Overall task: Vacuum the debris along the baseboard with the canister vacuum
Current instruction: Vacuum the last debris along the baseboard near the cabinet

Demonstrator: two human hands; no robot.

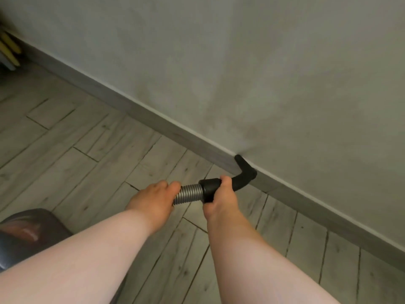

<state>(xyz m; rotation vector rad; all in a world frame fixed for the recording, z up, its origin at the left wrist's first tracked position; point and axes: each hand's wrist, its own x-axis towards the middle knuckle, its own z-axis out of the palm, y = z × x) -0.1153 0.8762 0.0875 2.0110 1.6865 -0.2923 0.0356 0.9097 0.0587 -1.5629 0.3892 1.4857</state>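
1. Bottom of frame: two bare forearms, the left from the lower left corner, the right from bottom centre, both reaching up toward the middle.
2. Lower left, partly hidden behind the left forearm: dark, glossy canister (28,231) on the floor (87,150) of grey wood-look planks.
3. Just below centre: left hand (153,197), knuckles up, fingers curled round the ribbed silver hose (189,194) and gripping it.
4. Just right of it: right hand (221,200) wrapped round the black cuff (210,187) at the hose's end, thumb over the top, fingers hidden underneath.
5. Between the two hands: a short bare stretch of hose, the rest lost under the left hand.
6. Beyond the right hand, right of centre: black tube (243,174) curving out of the cuff, bent at an elbow, tip pointing up and left and touching the top edge of the baseboard (153,121) where it meets the wall (241,62).
7. Baseboard: grey strip with a thin pale top line, running diagonally from upper left to lower right.
8. Above it, filling the upper right: plain pale wall.
9. Far upper left corner: yellow strips (8,49), too blurred to identify.
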